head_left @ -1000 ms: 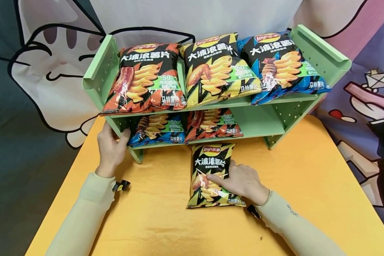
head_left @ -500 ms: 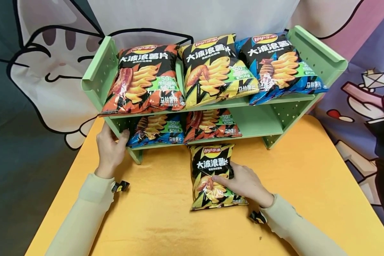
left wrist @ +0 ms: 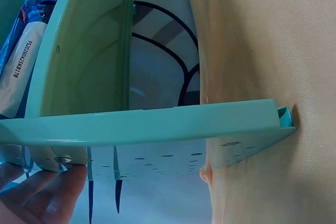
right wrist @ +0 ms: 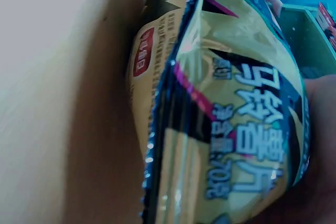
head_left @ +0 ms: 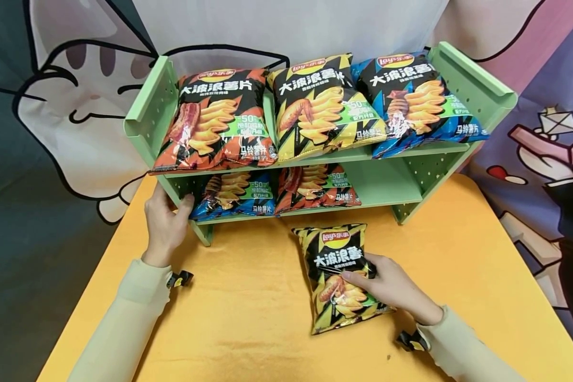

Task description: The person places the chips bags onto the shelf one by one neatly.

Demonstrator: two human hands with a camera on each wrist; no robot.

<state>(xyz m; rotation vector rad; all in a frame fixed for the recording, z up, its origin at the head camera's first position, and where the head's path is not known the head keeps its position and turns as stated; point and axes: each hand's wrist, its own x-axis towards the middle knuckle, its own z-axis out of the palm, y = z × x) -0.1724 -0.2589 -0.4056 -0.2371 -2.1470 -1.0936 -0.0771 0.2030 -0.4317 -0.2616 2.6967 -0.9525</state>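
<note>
A yellow-and-black chip bag (head_left: 336, 292) is in my right hand (head_left: 396, 286), with the thumb across its front and the other fingers hidden behind it. In the right wrist view the lower end of this chip bag (right wrist: 241, 129) fills the middle, above the yellow cloth. My left hand (head_left: 164, 228) grips the left side panel of a green two-tier shelf (head_left: 387, 183), low down. In the left wrist view, fingers (left wrist: 63, 192) press against the outer face of that perforated panel (left wrist: 157, 124). A blue chip bag (head_left: 234, 196) lies just right of the left thumb.
On the upper tier lie a red chip bag (head_left: 219, 122), a yellow one (head_left: 327, 109) and a blue one (head_left: 417, 106). Another red bag (head_left: 317, 185) is on the lower tier, with bare shelf to its right. Yellow cloth (head_left: 248, 329) covers the table.
My right hand has drawn the yellow-and-black chip bag toward me and to the right, away from the shelf front, and the bag has tilted. The left hand stays on the shelf.
</note>
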